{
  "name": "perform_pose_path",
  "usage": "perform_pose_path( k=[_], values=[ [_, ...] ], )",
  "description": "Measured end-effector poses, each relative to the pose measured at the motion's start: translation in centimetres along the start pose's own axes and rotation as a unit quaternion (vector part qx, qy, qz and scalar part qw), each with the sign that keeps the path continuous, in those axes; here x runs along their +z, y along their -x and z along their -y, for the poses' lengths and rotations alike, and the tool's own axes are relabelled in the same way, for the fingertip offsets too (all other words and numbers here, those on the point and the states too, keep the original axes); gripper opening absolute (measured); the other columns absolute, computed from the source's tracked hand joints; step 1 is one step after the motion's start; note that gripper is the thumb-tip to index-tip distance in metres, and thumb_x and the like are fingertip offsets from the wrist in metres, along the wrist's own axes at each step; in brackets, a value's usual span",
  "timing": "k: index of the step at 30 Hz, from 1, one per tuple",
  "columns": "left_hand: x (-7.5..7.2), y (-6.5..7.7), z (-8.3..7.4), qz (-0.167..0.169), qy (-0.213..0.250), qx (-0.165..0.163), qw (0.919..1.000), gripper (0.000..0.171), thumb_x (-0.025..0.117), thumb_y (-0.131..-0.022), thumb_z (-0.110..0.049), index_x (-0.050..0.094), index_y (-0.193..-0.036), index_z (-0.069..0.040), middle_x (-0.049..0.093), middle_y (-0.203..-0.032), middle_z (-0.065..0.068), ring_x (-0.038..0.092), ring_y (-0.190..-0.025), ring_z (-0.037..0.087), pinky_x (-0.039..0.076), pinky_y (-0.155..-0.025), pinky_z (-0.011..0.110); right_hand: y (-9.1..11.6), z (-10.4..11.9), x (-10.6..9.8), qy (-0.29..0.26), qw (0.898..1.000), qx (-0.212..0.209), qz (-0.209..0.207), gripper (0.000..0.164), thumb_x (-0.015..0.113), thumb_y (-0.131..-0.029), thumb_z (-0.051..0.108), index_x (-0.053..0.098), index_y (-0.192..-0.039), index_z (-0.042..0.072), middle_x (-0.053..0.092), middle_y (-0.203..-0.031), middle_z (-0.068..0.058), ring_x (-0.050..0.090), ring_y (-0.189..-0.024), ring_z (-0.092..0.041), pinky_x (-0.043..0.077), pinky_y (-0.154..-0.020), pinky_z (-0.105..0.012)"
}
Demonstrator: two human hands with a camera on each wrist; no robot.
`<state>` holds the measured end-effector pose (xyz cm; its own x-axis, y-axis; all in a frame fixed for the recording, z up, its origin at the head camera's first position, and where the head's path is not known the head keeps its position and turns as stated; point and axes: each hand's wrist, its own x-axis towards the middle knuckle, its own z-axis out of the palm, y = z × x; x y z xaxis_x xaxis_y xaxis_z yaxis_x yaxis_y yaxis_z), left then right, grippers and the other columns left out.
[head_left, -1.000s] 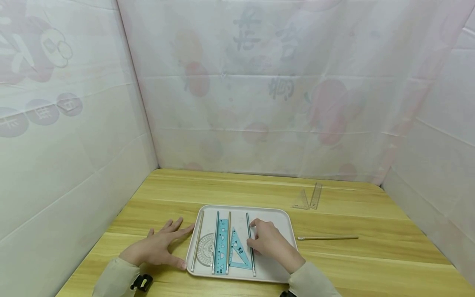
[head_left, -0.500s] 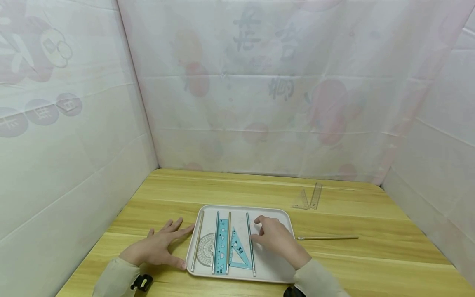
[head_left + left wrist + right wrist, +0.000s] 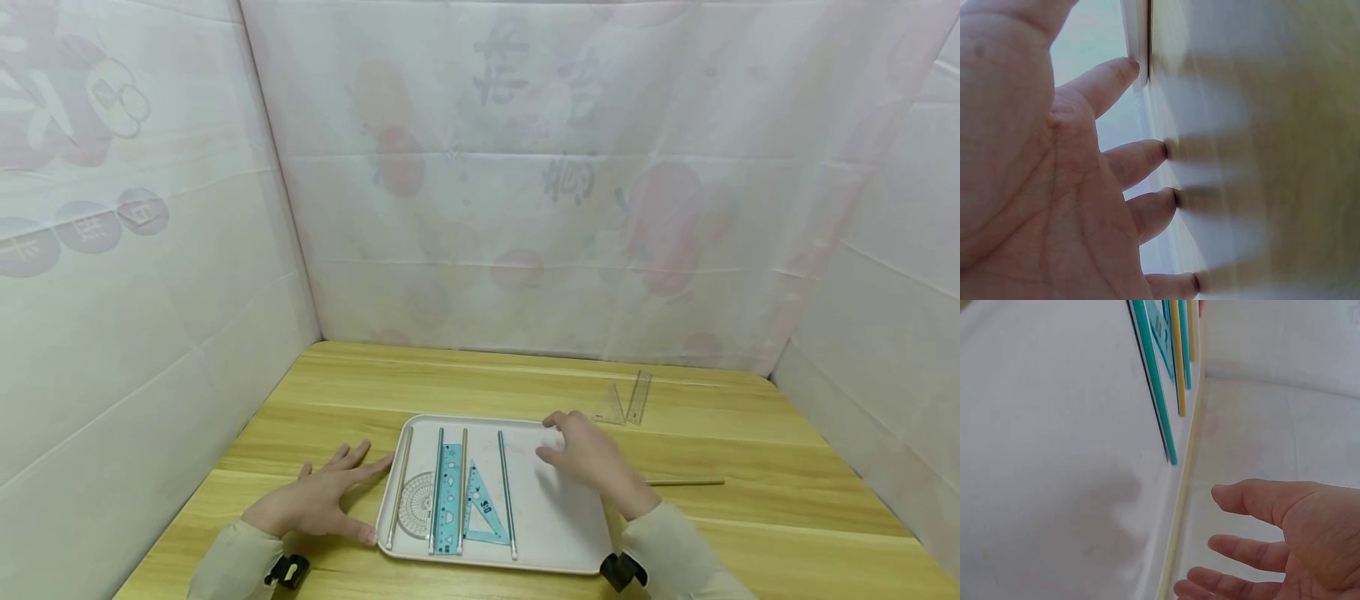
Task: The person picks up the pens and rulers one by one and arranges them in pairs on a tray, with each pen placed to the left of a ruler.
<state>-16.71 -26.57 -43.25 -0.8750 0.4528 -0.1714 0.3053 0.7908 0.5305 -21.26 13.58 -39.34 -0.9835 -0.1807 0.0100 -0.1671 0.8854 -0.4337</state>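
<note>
My left hand (image 3: 322, 498) rests spread on the table at the left, thumb and index fingertips against the rim of a white tray (image 3: 558, 529). Above the tray's right part hovers my right hand (image 3: 592, 458), fingers loosely bent, nothing in them. Nearest to it in the tray lies a teal pencil (image 3: 507, 493). Left of that are a blue set square (image 3: 485, 506), a gold pencil (image 3: 462, 490), a blue ruler (image 3: 450, 500), another teal pencil (image 3: 436, 490), a clear protractor (image 3: 415, 506) and a second gold pencil (image 3: 399, 487).
On the wooden table (image 3: 750, 533), a clear set square (image 3: 611, 412) and a clear ruler (image 3: 639, 398) lie behind the tray to the right. A gold pencil (image 3: 686, 482) lies right of the tray, partly covered by my right hand. Cloth walls (image 3: 480, 250) surround the table.
My right hand has left the rightmost teal pencil and moved right and away, over the tray's right side. The pencil stays in place. My left hand has not moved.
</note>
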Motion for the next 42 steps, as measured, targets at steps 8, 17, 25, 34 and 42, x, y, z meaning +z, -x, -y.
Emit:
perform_pose_path(
  k=[8,17,25,34,42],
  values=[
    [0.0,0.0,0.0,-0.002,-0.001,0.0,1.0,0.109,0.091,-0.077,-0.057,0.038,-0.168,-0.027,0.017,-0.176,0.03,0.011,-0.157,0.068,0.004,-0.107,0.098,-0.7,-1.7,-1.9,0.014,1.0,-0.017,0.008,0.057,0.076,-0.1,0.025,0.06,-0.145,-0.005,0.061,-0.144,-0.033,0.068,-0.118,-0.041,0.06,-0.097,-0.056],
    [0.0,0.0,0.1,0.0,-0.003,0.0,1.0,0.109,0.091,-0.078,-0.058,0.037,-0.168,-0.029,0.017,-0.177,0.03,0.01,-0.157,0.068,0.004,-0.107,0.098,-1.8,-3.6,-2.6,0.004,1.0,-0.023,0.021,0.065,0.074,-0.1,0.021,0.051,-0.152,-0.011,0.073,-0.111,-0.035,0.047,-0.057,-0.011,0.059,-0.067,-0.038],
    [0.1,0.1,0.1,0.0,0.0,0.0,1.0,0.109,0.091,-0.078,-0.057,0.038,-0.168,-0.028,0.017,-0.177,0.031,0.009,-0.157,0.069,0.004,-0.107,0.098,-2.7,-5.3,-3.8,0.011,0.999,-0.006,0.036,0.07,0.072,-0.102,0.025,0.044,-0.155,-0.013,0.068,-0.13,-0.038,0.05,-0.056,-0.014,0.051,-0.063,-0.036],
    [0.0,0.3,0.0,-0.002,0.0,-0.001,1.0,0.109,0.091,-0.078,-0.057,0.038,-0.168,-0.028,0.017,-0.176,0.031,0.01,-0.158,0.068,0.004,-0.108,0.098,-3.9,-7.1,-5.3,0.021,0.998,-0.001,0.061,0.072,0.07,-0.104,0.026,0.041,-0.155,-0.016,0.055,-0.15,-0.038,0.067,-0.122,-0.048,0.051,-0.11,-0.066],
    [0.0,0.4,0.1,-0.002,-0.003,-0.002,1.0,0.109,0.091,-0.078,-0.057,0.037,-0.168,-0.028,0.017,-0.177,0.03,0.01,-0.157,0.068,0.004,-0.108,0.098,-5.6,-8.5,-5.1,0.036,0.996,-0.001,0.077,0.073,0.072,-0.102,0.025,0.042,-0.153,-0.017,0.057,-0.144,-0.041,0.067,-0.117,-0.051,0.051,-0.111,-0.065]
  ],
)
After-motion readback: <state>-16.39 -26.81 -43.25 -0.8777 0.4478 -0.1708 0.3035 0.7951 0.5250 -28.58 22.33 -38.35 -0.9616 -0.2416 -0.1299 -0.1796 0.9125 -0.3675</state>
